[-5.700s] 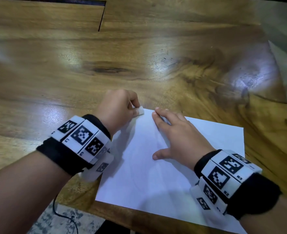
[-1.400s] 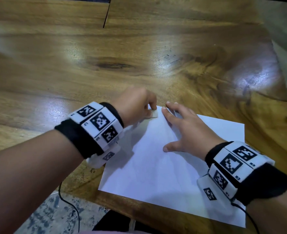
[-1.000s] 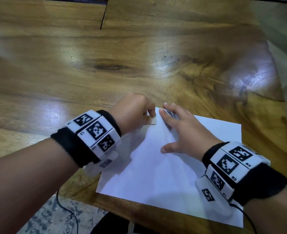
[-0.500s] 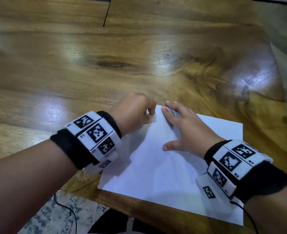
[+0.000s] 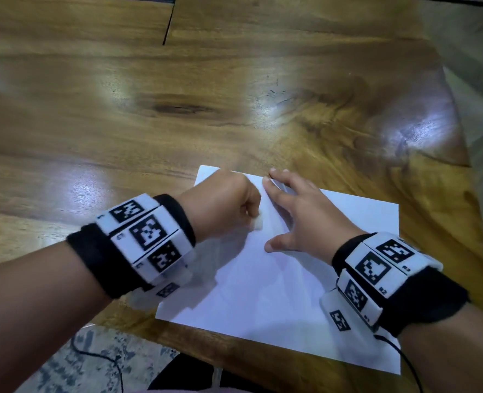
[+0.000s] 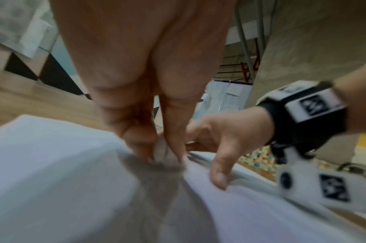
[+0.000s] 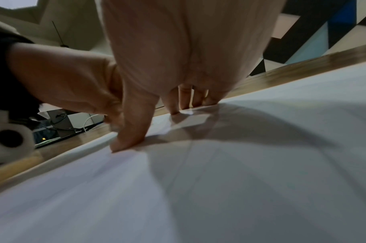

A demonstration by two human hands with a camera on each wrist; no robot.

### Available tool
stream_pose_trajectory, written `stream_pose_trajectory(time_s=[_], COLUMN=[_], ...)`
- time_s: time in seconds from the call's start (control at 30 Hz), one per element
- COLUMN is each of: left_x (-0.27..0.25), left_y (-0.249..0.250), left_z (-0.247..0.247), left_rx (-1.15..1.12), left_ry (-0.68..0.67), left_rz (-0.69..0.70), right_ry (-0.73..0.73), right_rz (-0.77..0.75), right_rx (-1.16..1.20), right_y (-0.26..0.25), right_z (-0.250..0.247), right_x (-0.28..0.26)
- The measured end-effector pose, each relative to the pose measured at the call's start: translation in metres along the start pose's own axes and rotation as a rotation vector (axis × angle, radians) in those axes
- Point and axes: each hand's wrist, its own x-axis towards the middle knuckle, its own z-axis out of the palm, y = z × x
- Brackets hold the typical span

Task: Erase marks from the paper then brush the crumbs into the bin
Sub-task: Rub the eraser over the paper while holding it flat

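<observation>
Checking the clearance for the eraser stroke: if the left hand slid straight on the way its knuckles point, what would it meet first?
Probably the right hand, spread flat on the white paper sheet; depth is unclear.

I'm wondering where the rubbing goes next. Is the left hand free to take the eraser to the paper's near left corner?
Probably yes. The left hand pinches the eraser on the paper, and the near left corner lies bare beside that wrist; the right hand presses the sheet farther right.

I can read "R2" and "R3" printed beside the black-and-white square codes on my right wristband [image 5: 382, 268]; the left wristband [image 5: 146, 236] lettering is too blurred.
</observation>
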Motion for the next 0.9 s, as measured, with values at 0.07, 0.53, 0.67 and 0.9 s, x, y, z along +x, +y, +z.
stream_pose_trajectory(time_s=[0.07, 0.53, 0.67, 0.9], left_x=[0.001, 0.006, 0.009, 0.000], left_y=[-0.001, -0.004, -0.005, -0.008], left_z=[-0.003, -0.006, -0.005, -0.002], left_rx=[-0.007, 0.029, 0.042, -0.025], left_ry=[-0.034, 0.044, 0.188, 0.026], left_rz=[-0.001, -0.032, -0.028, 0.002], right_ry=[-0.002, -0.007, -0.007, -0.005], right_rz=[0.000, -0.008, 0.002, -0.002], right_rx=[0.003, -0.009, -0.016, -0.029], right_y=[0.000, 0.000, -0.002, -0.003], right_z=[0.000, 0.000, 0.000, -0.001], right_x=[0.000, 0.000, 0.000, 0.000])
